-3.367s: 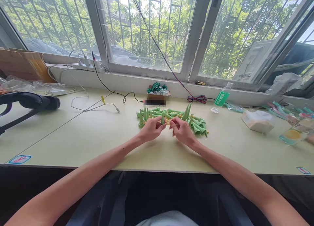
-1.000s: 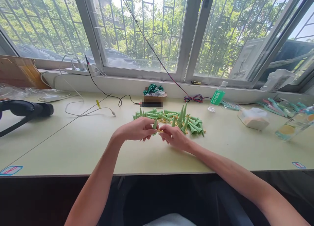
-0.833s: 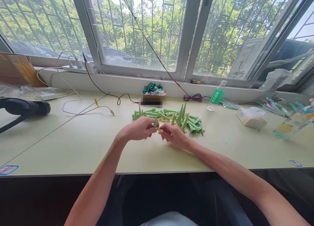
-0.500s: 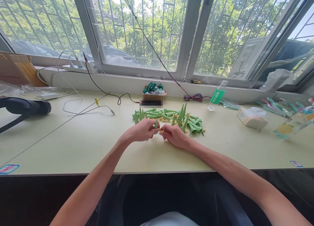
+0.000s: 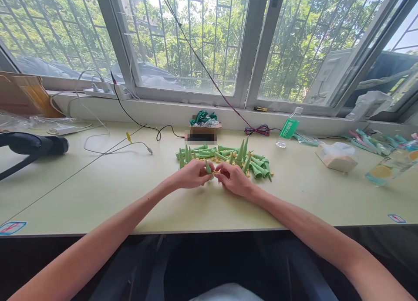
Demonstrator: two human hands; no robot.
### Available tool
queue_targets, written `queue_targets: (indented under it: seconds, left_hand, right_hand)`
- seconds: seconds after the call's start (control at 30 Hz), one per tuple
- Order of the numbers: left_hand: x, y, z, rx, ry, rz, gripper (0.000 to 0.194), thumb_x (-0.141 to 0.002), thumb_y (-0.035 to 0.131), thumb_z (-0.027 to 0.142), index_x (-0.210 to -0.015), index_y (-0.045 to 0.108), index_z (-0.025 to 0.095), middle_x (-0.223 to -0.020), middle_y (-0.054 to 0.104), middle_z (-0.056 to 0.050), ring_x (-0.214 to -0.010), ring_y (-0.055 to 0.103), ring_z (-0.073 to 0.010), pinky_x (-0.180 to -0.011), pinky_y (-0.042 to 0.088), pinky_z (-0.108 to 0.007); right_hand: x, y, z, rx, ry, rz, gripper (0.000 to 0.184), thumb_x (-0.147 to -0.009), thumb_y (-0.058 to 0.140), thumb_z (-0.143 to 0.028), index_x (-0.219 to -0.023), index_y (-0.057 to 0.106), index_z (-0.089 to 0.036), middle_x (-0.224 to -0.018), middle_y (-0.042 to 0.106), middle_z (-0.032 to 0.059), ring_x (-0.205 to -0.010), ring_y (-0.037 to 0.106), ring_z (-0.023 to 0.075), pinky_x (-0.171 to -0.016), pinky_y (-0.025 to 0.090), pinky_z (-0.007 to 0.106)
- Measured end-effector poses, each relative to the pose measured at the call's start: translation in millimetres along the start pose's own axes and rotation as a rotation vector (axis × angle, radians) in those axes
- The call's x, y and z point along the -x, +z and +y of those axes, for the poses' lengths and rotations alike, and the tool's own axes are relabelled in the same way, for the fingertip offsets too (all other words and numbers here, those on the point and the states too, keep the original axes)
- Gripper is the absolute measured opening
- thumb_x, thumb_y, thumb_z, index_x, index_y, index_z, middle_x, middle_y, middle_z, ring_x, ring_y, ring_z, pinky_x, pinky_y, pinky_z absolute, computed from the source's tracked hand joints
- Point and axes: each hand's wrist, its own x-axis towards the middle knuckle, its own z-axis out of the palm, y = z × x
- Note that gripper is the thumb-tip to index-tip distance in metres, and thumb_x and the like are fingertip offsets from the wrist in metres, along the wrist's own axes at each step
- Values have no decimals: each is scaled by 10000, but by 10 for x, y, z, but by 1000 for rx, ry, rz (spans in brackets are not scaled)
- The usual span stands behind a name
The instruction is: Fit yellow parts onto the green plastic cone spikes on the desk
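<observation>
My left hand (image 5: 195, 174) is closed on a small green cone (image 5: 208, 167), its tip pointing up and leaning slightly left. My right hand (image 5: 233, 177) pinches a tiny yellow piece (image 5: 214, 173) against the cone's lower right side. The fingertips of both hands almost meet there. Behind them a heap of green cones (image 5: 260, 166) spreads over the table, some standing upright, most lying down. Small yellow pieces are scattered among the cones. My fingers hide part of the heap and how the yellow piece meets the cone.
Behind the heap stands a small cardboard box (image 5: 205, 127) with green wrapping. To the right are a green-labelled bottle (image 5: 289, 127), a tissue pack (image 5: 336, 156) and a second bottle (image 5: 387, 168). Cables (image 5: 130, 145) and a black device (image 5: 35, 145) lie left. The table edge (image 5: 209, 231) is near me.
The cone in my left hand has tilted left, and my fingertips have come closer together at the yellow piece. My left forearm has swung outward to the left.
</observation>
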Motion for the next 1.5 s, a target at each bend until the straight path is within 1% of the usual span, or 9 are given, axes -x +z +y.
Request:
queue_targets:
  seconds: [0.13, 0.23, 0.3, 0.53, 0.73, 0.93, 1.07, 1.23, 1.5]
  left_hand:
    - [-40, 103, -97, -73, 75, 105, 120, -788, 574, 236, -865, 633, 166, -443, 439, 83, -424, 375, -74, -460, 301, -194]
    - [-30, 207, -147, -146, 94, 200, 94, -807, 564, 237, -844, 623, 175, -464, 455, 83, -440, 363, -71, -503, 318, -200]
    - [-19, 251, -170, -166, 100, 237, 90, -825, 554, 245, -846, 614, 181, -469, 456, 86, -447, 373, -71, -528, 330, -202]
    - [-17, 262, -206, -187, 102, 275, 100, -844, 542, 241, -861, 625, 187, -465, 447, 89, -447, 388, -71, -529, 326, -194]
    - [-18, 257, -229, -206, 101, 280, 90, -819, 564, 211, -870, 635, 193, -463, 456, 91, -447, 391, -73, -536, 337, -194]
    - [-14, 263, -237, -231, 105, 298, 84, -827, 560, 224, -850, 633, 191, -464, 464, 87, -450, 391, -74, -535, 334, -196]
    - [-12, 266, -228, -242, 116, 306, 95, -835, 550, 237, -849, 632, 191, -469, 478, 81, -453, 411, -78, -540, 335, -202]
    - [-12, 268, -235, -244, 105, 307, 88, -834, 556, 241, -856, 627, 194, -482, 487, 78, -461, 422, -80, -550, 339, -208]
    - [-3, 267, -231, -239, 109, 322, 88, -835, 555, 248, -842, 621, 190, -470, 447, 86, -451, 382, -75, -529, 326, -205]
  right_hand:
    - [-8, -4, 48, 36, 23, -11, 67, -900, 547, -259, -886, 545, -193, -623, 611, -36, -526, 511, 101, -583, 398, 224]
    - [-16, -11, 67, 22, 43, -20, 104, -902, 545, -286, -853, 522, -196, -627, 600, -31, -540, 517, 109, -581, 397, 232]
    - [-21, -11, 67, -6, 61, -24, 139, -910, 536, -316, -842, 504, -200, -625, 595, -30, -534, 522, 114, -577, 400, 239]
    - [-28, 17, 67, -53, 109, -28, 179, -906, 540, -371, -871, 461, -214, -609, 579, -42, -516, 524, 124, -564, 401, 251]
    - [-17, 11, 54, 81, 6, -31, 84, -863, 556, -250, -884, 488, -206, -649, 551, -39, -565, 490, 119, -576, 371, 244]
    - [-24, 21, 70, 93, 9, -41, 26, -886, 505, -219, -874, 491, -201, -675, 595, -20, -593, 508, 124, -607, 382, 247]
    - [-33, 22, 68, 78, 23, -36, 79, -910, 477, -217, -837, 497, -196, -656, 604, -13, -593, 520, 125, -624, 394, 248]
    - [-32, 14, 52, 95, 47, -28, 170, -942, 464, -264, -795, 512, -192, -600, 572, -21, -554, 480, 120, -598, 374, 247]
    - [-30, 5, 34, 104, 60, -20, 216, -953, 467, -291, -767, 513, -190, -566, 536, -35, -536, 455, 116, -579, 350, 243]
